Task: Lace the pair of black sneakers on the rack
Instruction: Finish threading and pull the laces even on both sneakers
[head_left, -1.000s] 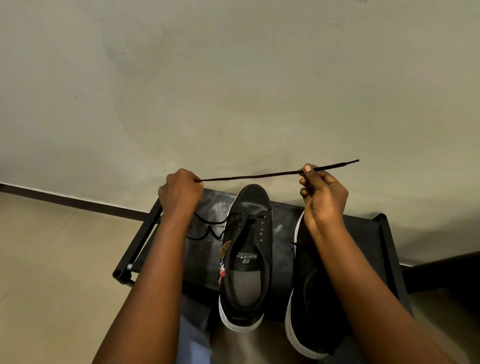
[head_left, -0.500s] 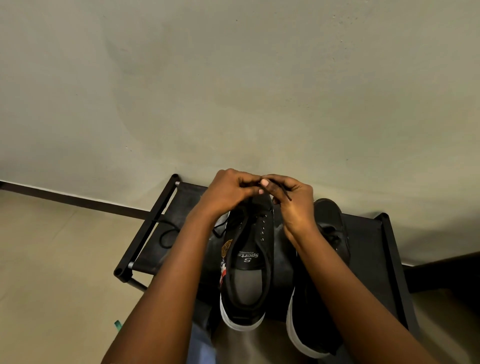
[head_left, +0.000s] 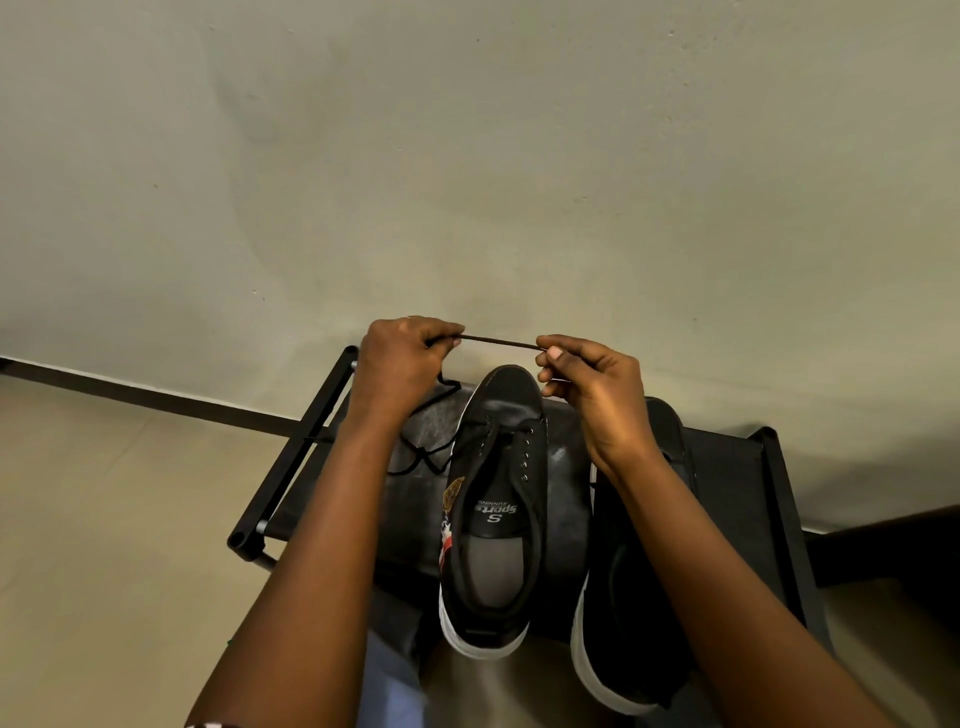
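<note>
— Where are you with the lacing?

— I pinch the lace (head_left: 497, 342) taut between my left hand (head_left: 397, 358) and right hand (head_left: 587, 387), thumb and fingers closed on it, above the toe of the left sneaker (head_left: 501, 499). Only its far eyelets look threaded.

— And the other?

— The right sneaker (head_left: 639, 587) sits beside it on the rack (head_left: 291, 462), unlaced, I think. Next I'd need an end aimed into an open eyelet.
</note>
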